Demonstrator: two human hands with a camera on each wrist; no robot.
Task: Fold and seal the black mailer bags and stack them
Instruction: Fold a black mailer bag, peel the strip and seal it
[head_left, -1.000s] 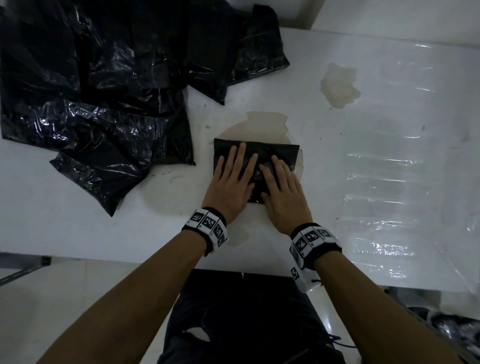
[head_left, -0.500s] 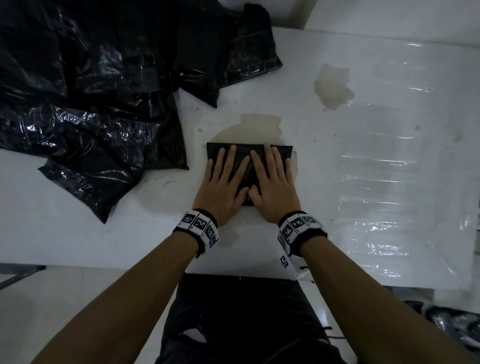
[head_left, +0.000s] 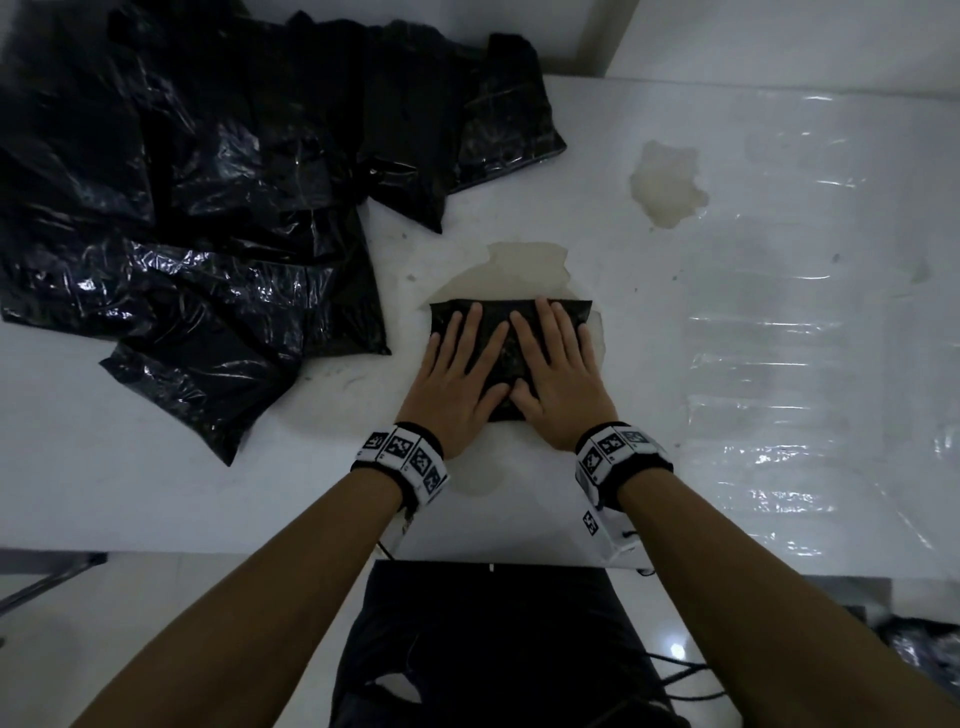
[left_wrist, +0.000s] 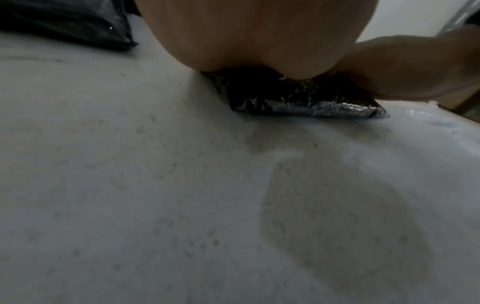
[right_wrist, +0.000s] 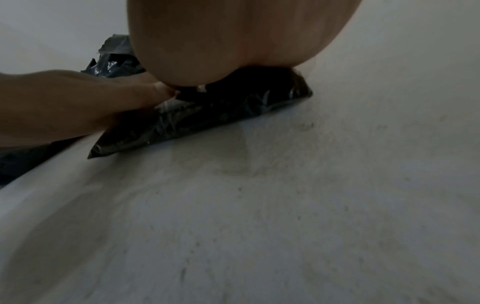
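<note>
From the head camera, a white table (head_left: 675, 338) filled most of the frame. Near its centre lay a folded mailer (head_left: 519, 312), a small black rectangle over a tan stain (head_left: 524, 262). Both hands lay flat on it, side by side. The left hand (head_left: 457, 384) covered its 9 o'clock half, the right hand (head_left: 556, 379) its 3 o'clock half, all fingers straight and slightly spread, pointing toward 12 o'clock, thumbs nearly meeting at the mailer's near edge. Neither hand curled around anything; they pressed palms-down. Each wrist wore a band (head_left: 402, 460) with black-and-white markers. A heap (head_left: 197, 208) of loose, glossy black bags sprawled at 10 o'clock, well apart from the folded one. A second stain (head_left: 667, 184) sat at 1 o'clock, and clear film (head_left: 779, 415) covered the table toward 3 o'clock.

From the left wrist camera, the heel of the left hand (left_wrist: 259, 35) rested on the mailer (left_wrist: 311, 105), whose crinkled near edge showed below it. The right hand (left_wrist: 415, 67) entered from 3 o'clock, touching the same bag. The fingers were hidden.

From the right wrist camera, the heel of the right hand (right_wrist: 233, 41) sat on the mailer (right_wrist: 207, 115), with the left hand (right_wrist: 78, 107) coming in from 9 o'clock, its thumb lying on the plastic. Part of the heap (right_wrist: 114, 59) showed behind.
</note>
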